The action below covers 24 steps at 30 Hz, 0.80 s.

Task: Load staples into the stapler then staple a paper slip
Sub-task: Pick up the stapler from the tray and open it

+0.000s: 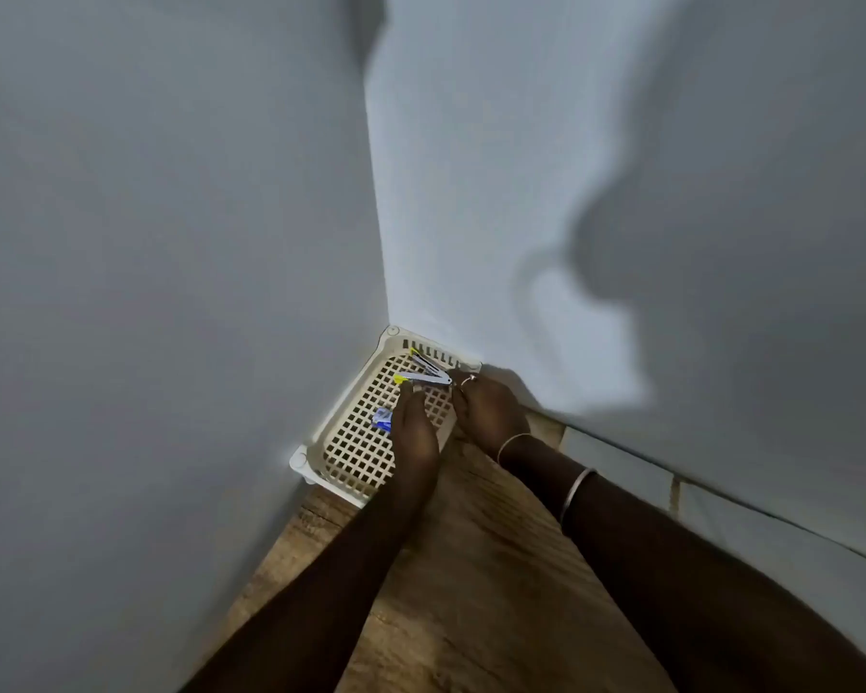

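A small stapler [425, 373] with a yellow tip is swung open in a V above a cream lattice basket [356, 457] in the wall corner. My right hand [488, 410] grips its hinge end, fingers curled round it. My left hand [413, 430] reaches to the lower arm, fingertips at the metal channel; whether they pinch staples is too small to tell. A blue staple box [382, 419] lies in the basket just left of my left hand. No paper slip is visible.
The basket sits on a wooden surface [471, 567] jammed into the corner between two pale walls [171, 242]. A tiled ledge [621, 467] runs along the right wall. My shadow falls on the right wall.
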{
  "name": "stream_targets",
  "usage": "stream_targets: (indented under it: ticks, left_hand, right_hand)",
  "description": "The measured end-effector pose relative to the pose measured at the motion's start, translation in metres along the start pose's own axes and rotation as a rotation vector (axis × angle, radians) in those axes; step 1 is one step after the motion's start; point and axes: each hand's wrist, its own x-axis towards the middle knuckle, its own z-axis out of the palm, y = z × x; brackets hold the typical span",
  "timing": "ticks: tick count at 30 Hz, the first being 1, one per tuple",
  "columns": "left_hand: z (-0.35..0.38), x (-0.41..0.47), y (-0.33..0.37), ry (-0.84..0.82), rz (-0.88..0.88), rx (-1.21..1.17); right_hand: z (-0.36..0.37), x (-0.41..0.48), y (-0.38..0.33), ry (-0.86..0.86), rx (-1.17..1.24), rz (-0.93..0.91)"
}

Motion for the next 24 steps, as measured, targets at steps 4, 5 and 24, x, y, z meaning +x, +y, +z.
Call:
stream_targets:
  ticks: [4, 5, 24]
  left_hand:
    - [0.006, 0.015, 0.005, 0.116, -0.095, -0.133]
    - [0.007, 0.021, 0.003, 0.124, -0.114, -0.178]
    - [0.020, 0.022, 0.013, 0.165, -0.252, -0.607]
  right_hand:
    - [0.005, 0.024, -0.009, -0.020, -0.042, -0.048]
    - [0.008, 0.030, -0.009, -0.040, -0.053, -0.051]
    - [0.015, 0.028, -0.020, 0.045, 0.108, 0.044]
